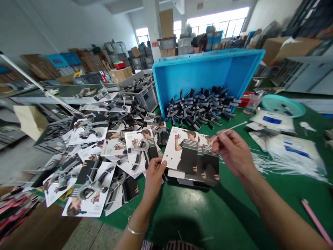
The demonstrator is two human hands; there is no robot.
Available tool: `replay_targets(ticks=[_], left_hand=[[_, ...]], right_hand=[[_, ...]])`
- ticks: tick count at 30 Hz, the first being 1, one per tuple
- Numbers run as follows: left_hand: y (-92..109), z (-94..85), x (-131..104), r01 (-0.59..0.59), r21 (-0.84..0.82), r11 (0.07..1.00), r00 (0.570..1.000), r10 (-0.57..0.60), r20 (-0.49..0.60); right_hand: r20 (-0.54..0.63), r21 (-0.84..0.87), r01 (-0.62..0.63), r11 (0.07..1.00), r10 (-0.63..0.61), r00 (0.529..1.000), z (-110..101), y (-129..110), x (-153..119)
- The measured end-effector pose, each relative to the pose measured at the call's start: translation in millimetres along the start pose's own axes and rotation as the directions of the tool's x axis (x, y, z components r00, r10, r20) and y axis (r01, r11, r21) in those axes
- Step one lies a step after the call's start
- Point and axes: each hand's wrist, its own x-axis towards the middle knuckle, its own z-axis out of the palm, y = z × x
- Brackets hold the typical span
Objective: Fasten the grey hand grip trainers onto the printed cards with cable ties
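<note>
Between finger and thumb, my right hand (235, 154) pinches a thin white cable tie (236, 126), raised above the right end of a stack of printed cards (208, 166). My left hand (155, 173) is closed on the lower left edge of the top backing card (189, 147), which has small punched holes and lies on that stack. Left of this hand, a loose pile of cards bears grey and black hand grippers with springs, such as one carded hand grip (87, 191). White ties run through several of them.
A blue crate (208, 69) stands tilted behind the stack, with many loose hand grips (203, 107) at its mouth. Loose white cable ties (262, 163) and plastic bags (296, 149) lie on the right, near a turquoise basin (283, 105). A pink stick (316, 218) is at lower right. Another person is behind the crate.
</note>
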Motion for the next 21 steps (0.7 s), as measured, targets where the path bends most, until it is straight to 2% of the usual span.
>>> replay_targets(ticks=[2,4,6,8,11,14,16,19,21], left_hand=[[-2,12.9,6,0.024,-0.029,0.999,1.000,-0.023,0.018],[-1,30.7,10,0.047,-0.045,0.998,0.999,-0.046,0.027],[0,45.4,7,0.037,-0.066,0.997,0.999,-0.035,0.032],[1,49.7,-2,0.011,-0.085,0.996,1.000,-0.011,0.002],[-2,32.1,-25,0.025,-0.107,0.994,0.995,-0.034,-0.088],[-9,0.2,-50,0.096,-0.147,0.984,0.977,-0.122,-0.177],[-14,-17.5,-65,0.150,-0.155,0.976,0.958,-0.183,-0.222],[-17,-31.1,-78,0.185,-0.133,0.974,0.949,-0.212,-0.235],[-20,-33.3,-77,0.164,-0.102,0.981,0.959,-0.183,-0.215]], right_hand=[[0.031,0.023,-0.061,0.998,0.060,0.998,8,13,1],[0.023,0.039,-0.117,0.992,0.116,0.993,7,25,3],[-0.001,0.037,-0.148,0.988,0.148,0.989,1,30,5],[-0.032,0.012,-0.147,0.989,0.148,0.989,-2,30,7],[-0.012,-0.039,-0.133,0.990,0.132,0.991,4,25,9],[0.140,-0.085,-0.168,0.982,0.179,0.974,26,33,10],[0.263,-0.136,-0.204,0.969,0.234,0.936,42,46,10],[0.392,-0.222,-0.176,0.959,0.253,0.885,61,68,8],[0.425,-0.275,-0.109,0.955,0.223,0.877,66,78,6]])
